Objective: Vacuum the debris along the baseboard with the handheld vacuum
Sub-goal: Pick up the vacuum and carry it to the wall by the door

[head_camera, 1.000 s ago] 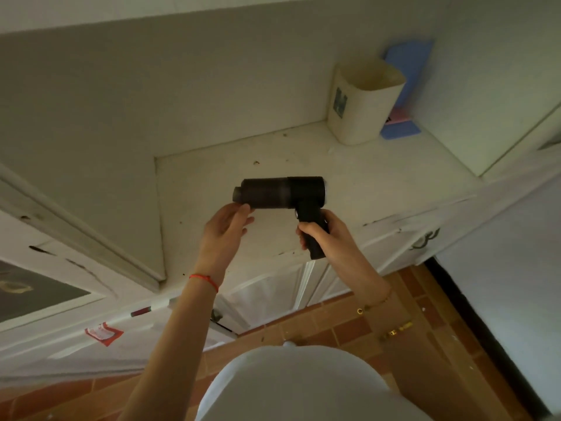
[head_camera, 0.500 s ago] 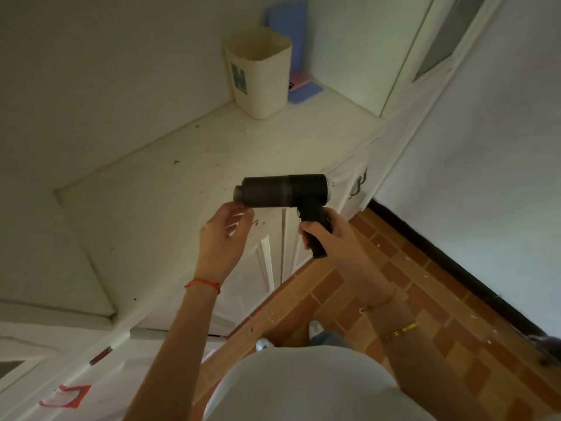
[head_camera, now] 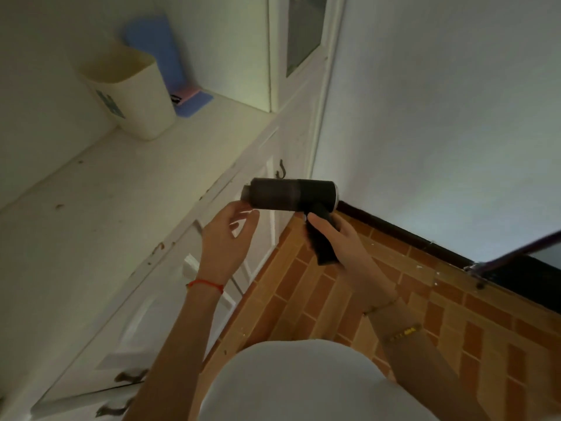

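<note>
Black handheld vacuum (head_camera: 290, 196) — right hand (head_camera: 335, 238) grips its handle

Left hand (head_camera: 226, 238): bare forearm, thin red string bracelet (head_camera: 205, 284) at the wrist. Right hand (head_camera: 343, 238): bare forearm, fine gold chain (head_camera: 382, 306) at the wrist, a gold link bracelet (head_camera: 405, 332) further up. Torso: pale grey top (head_camera: 303, 384).

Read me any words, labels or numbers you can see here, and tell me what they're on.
No text is readable.
Cream bin: blue label on its side, too blurred to read.
Pink item behind the bin: dark mark, unreadable.
Handheld vacuum: no visible lettering.
Bracelet: small beads, too small to tell.
</note>
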The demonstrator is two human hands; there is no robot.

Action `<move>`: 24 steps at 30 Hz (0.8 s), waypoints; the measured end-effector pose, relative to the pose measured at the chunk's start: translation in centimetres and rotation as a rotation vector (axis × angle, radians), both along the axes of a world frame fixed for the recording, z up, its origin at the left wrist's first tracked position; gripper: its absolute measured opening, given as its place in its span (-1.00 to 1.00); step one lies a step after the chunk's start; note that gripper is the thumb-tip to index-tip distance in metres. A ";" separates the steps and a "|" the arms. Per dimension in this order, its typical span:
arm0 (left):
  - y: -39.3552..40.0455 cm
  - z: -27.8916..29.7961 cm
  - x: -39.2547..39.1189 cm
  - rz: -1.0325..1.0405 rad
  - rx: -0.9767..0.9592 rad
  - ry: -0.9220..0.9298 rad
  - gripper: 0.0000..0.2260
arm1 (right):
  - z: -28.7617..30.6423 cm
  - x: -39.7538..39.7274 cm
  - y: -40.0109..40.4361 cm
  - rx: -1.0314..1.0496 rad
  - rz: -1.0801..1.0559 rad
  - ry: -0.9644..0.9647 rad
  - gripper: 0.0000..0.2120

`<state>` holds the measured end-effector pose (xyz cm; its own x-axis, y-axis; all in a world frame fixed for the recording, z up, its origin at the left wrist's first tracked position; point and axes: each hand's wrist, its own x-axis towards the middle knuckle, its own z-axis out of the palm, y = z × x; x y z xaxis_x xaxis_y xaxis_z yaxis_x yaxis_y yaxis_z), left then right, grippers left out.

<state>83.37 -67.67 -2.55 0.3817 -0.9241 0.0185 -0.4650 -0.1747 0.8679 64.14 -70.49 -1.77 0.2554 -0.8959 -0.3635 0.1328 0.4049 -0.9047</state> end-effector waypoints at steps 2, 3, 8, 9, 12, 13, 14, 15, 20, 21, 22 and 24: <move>-0.7 -0.3 -2.5 -0.047 -0.012 -0.008 -0.74 | 0.1 -2.7 -0.4 0.024 -0.038 -0.012 -0.67; -1.1 -0.4 -3.8 -0.068 -0.016 -0.011 -0.73 | 0.2 -4.1 -0.6 0.028 -0.052 -0.003 -0.68; -2.5 -0.6 -10.2 -0.119 0.002 0.003 -0.72 | 0.1 -10.7 -1.4 0.014 -0.089 0.050 -0.78; -2.7 -0.6 -11.4 -0.124 0.000 0.024 -0.74 | 0.1 -11.9 -1.6 0.008 -0.090 0.058 -0.80; -3.6 -0.7 -14.4 -0.157 0.015 0.072 -0.82 | -0.3 -15.1 -1.9 -0.003 -0.097 0.066 -0.81; -3.9 -0.6 -15.3 -0.167 0.032 0.102 -0.84 | -0.4 -16.0 -1.9 0.002 -0.108 0.067 -0.81; -4.3 -0.7 -16.1 -0.174 0.044 0.134 -0.84 | -0.5 -16.7 -2.0 0.014 -0.122 0.069 -0.81; -4.6 -0.7 -16.9 -0.183 0.045 0.160 -0.82 | -0.6 -17.4 -2.1 0.026 -0.134 0.067 -0.81; -6.2 -1.2 -19.5 -0.230 0.048 0.187 -0.77 | -1.2 -19.9 -2.7 0.066 -0.180 0.028 -0.83; -6.7 -1.3 -19.8 -0.239 0.053 0.182 -0.77 | -1.3 -20.1 -3.0 0.072 -0.193 0.024 -0.83; -7.2 -1.5 -20.0 -0.248 0.059 0.181 -0.76 | -1.5 -20.4 -3.3 0.075 -0.203 0.022 -0.84; -8.4 -1.8 -20.3 -0.270 0.068 0.190 -0.76 | -2.0 -20.7 -4.1 0.079 -0.213 0.023 -0.83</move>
